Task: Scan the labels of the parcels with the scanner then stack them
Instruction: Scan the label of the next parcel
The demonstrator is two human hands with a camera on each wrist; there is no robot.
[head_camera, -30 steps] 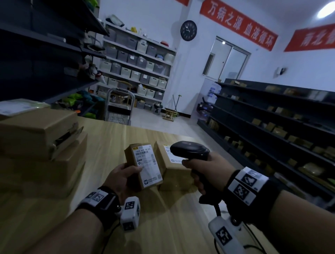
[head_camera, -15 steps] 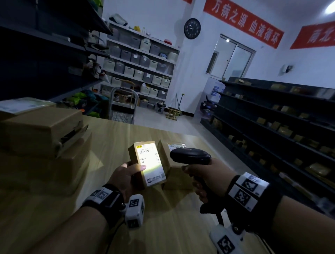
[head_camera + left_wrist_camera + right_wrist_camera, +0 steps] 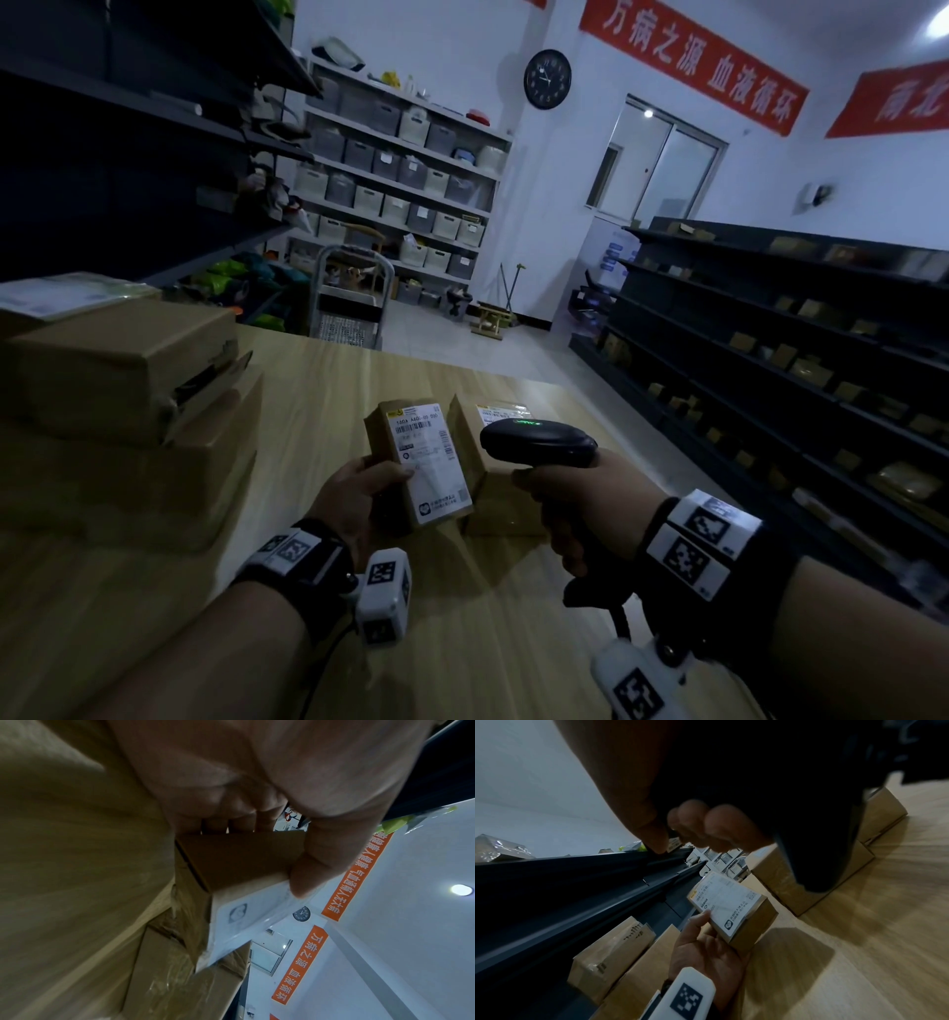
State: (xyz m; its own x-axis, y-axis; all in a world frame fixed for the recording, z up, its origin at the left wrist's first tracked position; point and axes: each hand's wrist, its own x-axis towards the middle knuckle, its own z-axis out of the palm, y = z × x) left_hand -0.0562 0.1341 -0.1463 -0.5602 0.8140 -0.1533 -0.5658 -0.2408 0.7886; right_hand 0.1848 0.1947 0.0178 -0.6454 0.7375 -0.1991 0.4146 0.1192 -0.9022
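My left hand (image 3: 359,488) grips a small brown parcel (image 3: 418,462) above the wooden table (image 3: 462,642), thumb on its white label, which faces up toward me. The same small parcel (image 3: 241,860) (image 3: 734,906) shows in both wrist views. My right hand (image 3: 580,503) grips the black scanner (image 3: 539,444) by its handle, the head pointing left at the label and a green light lit on top. In the right wrist view the scanner (image 3: 808,821) fills the upper frame. A second labelled parcel (image 3: 493,462) lies on the table just behind the held one.
A stack of larger cardboard boxes (image 3: 128,411) stands on the table at the left. Dark shelving (image 3: 796,360) with small packages runs along the right. A trolley (image 3: 354,303) stands beyond the table's far edge.
The bright scan light that lit the label half a second ago is gone. Both hands have kept almost the same place.
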